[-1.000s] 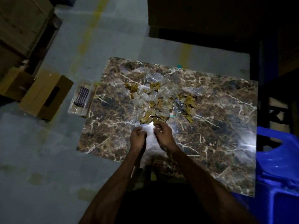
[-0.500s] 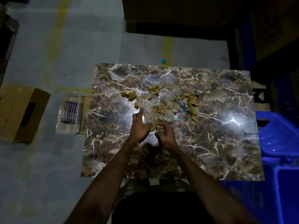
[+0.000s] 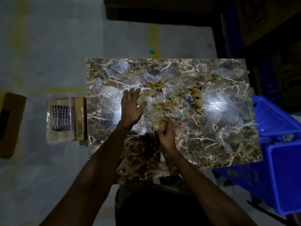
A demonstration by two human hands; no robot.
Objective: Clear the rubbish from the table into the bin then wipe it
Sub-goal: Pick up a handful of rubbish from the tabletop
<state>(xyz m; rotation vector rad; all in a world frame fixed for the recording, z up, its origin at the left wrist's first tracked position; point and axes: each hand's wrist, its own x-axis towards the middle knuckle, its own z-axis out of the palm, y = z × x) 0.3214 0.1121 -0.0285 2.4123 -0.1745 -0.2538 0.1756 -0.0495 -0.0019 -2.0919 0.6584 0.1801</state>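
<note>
A heap of rubbish (image 3: 169, 101), clear plastic wrappers mixed with brown paper scraps, lies in the middle of the brown marble table (image 3: 219, 136). My left hand (image 3: 132, 106) is spread flat with straight fingers against the heap's left side. My right hand (image 3: 166, 136) sits at the heap's near edge, fingers curled around some scraps and plastic. A blue bin (image 3: 280, 160) stands off the table's right edge. A checked cloth (image 3: 61, 117) lies folded in a clear tray on the floor to the left.
The clear tray (image 3: 48, 118) and a narrow cardboard box (image 3: 79, 119) sit on the floor against the table's left edge. A larger cardboard box (image 3: 9, 126) is further left. A small teal object (image 3: 152, 51) lies on the floor beyond the table.
My left hand opened and moved up to the left side of the heap. My right hand stayed at the near edge, gathering scraps. The camera shifted, bringing the blue bin more into view.
</note>
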